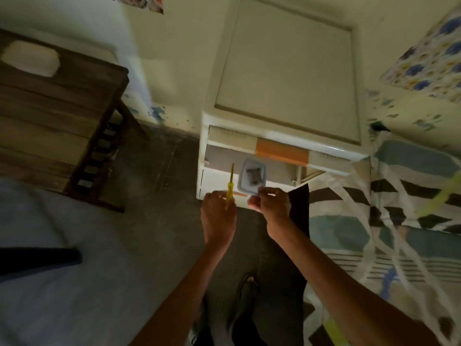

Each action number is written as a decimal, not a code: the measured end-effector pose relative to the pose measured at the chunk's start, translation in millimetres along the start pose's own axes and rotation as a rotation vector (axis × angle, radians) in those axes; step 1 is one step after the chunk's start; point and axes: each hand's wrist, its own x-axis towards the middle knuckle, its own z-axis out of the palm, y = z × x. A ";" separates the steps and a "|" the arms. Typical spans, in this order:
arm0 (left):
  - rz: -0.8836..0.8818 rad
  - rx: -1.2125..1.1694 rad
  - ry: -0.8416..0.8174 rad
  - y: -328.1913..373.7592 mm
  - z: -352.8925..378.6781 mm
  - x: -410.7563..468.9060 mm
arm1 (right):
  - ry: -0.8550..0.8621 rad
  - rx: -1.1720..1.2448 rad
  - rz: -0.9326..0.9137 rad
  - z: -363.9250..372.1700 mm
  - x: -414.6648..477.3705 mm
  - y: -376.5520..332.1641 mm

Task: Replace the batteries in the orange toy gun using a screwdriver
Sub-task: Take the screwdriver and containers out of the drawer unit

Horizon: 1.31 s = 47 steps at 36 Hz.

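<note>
Yellow screwdriver (230,187) upright in left hand (219,216)

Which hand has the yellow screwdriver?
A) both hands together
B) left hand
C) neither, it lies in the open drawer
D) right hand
B: the left hand is closed around the handle of the yellow screwdriver, tip pointing away from the person, while the right hand reaches to the small grey tray in the open drawer.

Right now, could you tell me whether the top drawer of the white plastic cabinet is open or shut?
Open. The top drawer is pulled forward from the cabinet, so its inside shows, with a small tray in it.
</note>
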 end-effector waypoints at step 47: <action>-0.019 0.166 0.086 245.8 -43.8 81.5 | -0.187 -0.052 -0.250 -127.8 5.4 -197.1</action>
